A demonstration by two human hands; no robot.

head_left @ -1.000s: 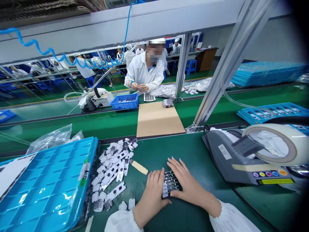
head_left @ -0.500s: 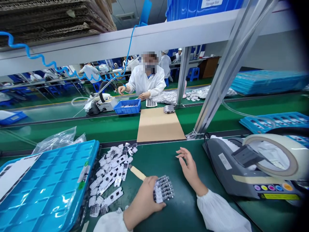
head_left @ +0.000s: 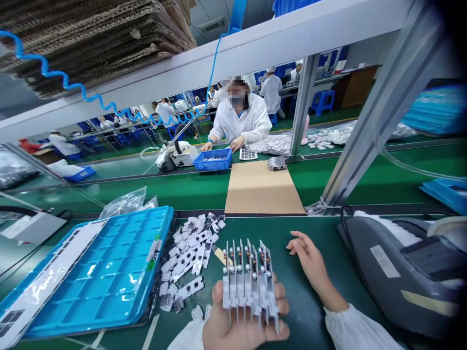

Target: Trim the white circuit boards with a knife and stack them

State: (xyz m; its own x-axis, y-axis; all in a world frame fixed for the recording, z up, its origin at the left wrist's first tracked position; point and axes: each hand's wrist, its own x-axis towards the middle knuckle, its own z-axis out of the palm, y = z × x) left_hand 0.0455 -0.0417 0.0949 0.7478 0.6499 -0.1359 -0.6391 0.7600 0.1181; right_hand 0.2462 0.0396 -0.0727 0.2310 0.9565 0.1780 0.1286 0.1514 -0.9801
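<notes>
Left hand [head_left: 241, 335] cradles rack of white metal strips [head_left: 248, 279] against palm, fingers curled round underside; strips upright, long axis 12 to 6 o'clock. Right hand [head_left: 310, 262] empty, fingers loosely spread, apart at rack's 2 o'clock.

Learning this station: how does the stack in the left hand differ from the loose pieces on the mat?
The stack is held in the left hand; the loose pieces lie on the green mat. The stack stands on edge in parallel rows; the loose pieces lie flat, jumbled. Both are white with dark details.
</notes>
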